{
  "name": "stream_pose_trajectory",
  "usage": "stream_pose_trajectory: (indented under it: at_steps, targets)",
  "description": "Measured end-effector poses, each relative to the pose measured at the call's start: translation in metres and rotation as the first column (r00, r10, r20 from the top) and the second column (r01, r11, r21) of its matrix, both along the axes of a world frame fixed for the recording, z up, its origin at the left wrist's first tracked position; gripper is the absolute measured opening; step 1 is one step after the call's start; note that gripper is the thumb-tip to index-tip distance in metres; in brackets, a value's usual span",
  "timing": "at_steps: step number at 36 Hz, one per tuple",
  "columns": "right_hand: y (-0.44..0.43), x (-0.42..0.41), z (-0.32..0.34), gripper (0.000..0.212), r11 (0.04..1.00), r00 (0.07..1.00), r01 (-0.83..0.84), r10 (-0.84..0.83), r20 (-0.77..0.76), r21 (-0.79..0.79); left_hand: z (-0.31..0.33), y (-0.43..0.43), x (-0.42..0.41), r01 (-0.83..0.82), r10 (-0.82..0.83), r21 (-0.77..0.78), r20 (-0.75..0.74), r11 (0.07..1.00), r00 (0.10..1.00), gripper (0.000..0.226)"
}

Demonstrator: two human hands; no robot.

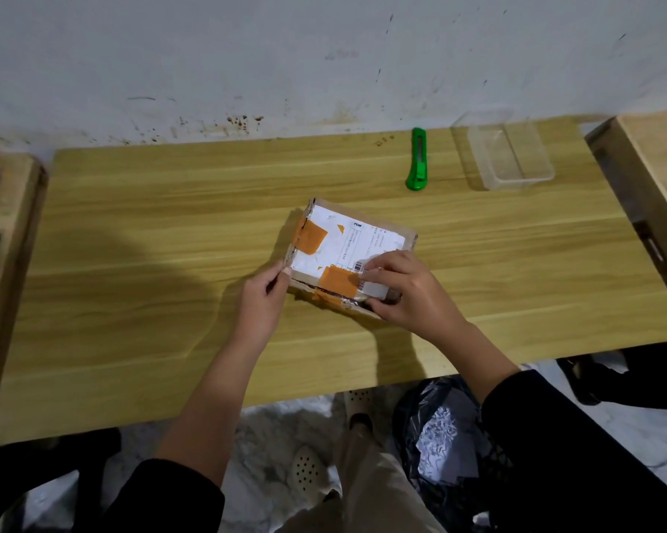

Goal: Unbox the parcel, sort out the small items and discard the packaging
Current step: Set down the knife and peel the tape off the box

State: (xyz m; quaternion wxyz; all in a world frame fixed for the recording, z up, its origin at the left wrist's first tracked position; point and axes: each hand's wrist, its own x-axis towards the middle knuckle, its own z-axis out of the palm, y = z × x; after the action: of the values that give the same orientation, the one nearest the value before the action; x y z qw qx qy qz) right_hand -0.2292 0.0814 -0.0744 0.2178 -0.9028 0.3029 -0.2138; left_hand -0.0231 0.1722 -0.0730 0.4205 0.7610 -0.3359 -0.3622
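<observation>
Unboxing is barely starting: I am pinching the flat brown cardboard parcel with orange tape (349,255) between both hands, left hand (264,298) gripping its near-left corner, right hand (405,290) clamped over its near-right edge. Beyond my right hand, the green utility knife (417,159) and clear plastic tray (505,151) are lying untouched; sorting and discarding remain.
</observation>
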Motion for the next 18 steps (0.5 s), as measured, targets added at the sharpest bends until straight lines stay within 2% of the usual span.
stream_pose_trajectory:
  at_steps: [4,13,18]
  targets:
    - [0.006,-0.005,-0.007,0.036,0.999,1.0,0.024,-0.024,0.012,-0.044,0.005,0.001,0.0,0.025,-0.025,0.018,0.009,1.0,1.0,0.038]
    - [0.011,-0.009,-0.013,0.023,0.984,0.999,-0.017,0.022,0.03,-0.176,0.003,0.003,0.0,0.035,-0.035,0.011,-0.017,0.999,0.999,0.04]
    - [0.01,-0.009,-0.007,0.022,0.986,0.997,-0.007,0.019,0.074,-0.166,-0.003,0.007,-0.004,0.01,-0.012,-0.029,-0.072,1.0,0.997,0.039]
